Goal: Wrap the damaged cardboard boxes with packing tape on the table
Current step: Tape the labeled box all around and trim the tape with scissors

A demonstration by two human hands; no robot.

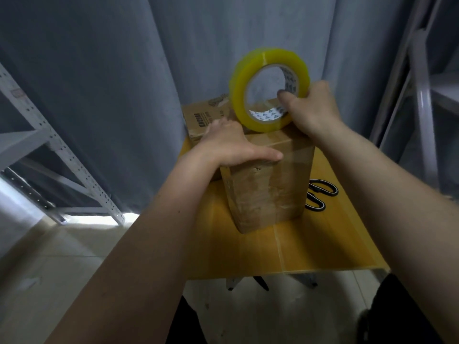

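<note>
Centre of frame: damaged cardboard box (268, 192) standing upright on the yellow table (323, 247), near face creased and already glossy with tape bands. Upper centre: yellow tape roll (269, 89) held on edge, its lower rim touching the box top. Right hand (314, 109) gripping the roll from its right side, thumb hooked into the core, remaining fingers curled over the outer rim. Left hand (232, 145) laid flat on the left part of the box top, fingers spread and straight, thumb stretched along the near top edge, pressing down and pinching nothing. Both forearms extended forward from the lower corners of the frame, wrists roughly level with the box top. Judged step: drawing a fresh strip across the top. Best done with steady downward pressure from the flat palm to stop the tall box tipping, roll kept low and square to the box edges, tape pulled taut for a smooth, wrinkle-free lay, strip then carried over the far edge and down the side. Free tape end not discernible. Behind the box, upper centre: second cardboard box (203, 117), printed, partly hidden. Right of centre: black-handled scissors (320, 194) lying on the table just beside the box.
</note>
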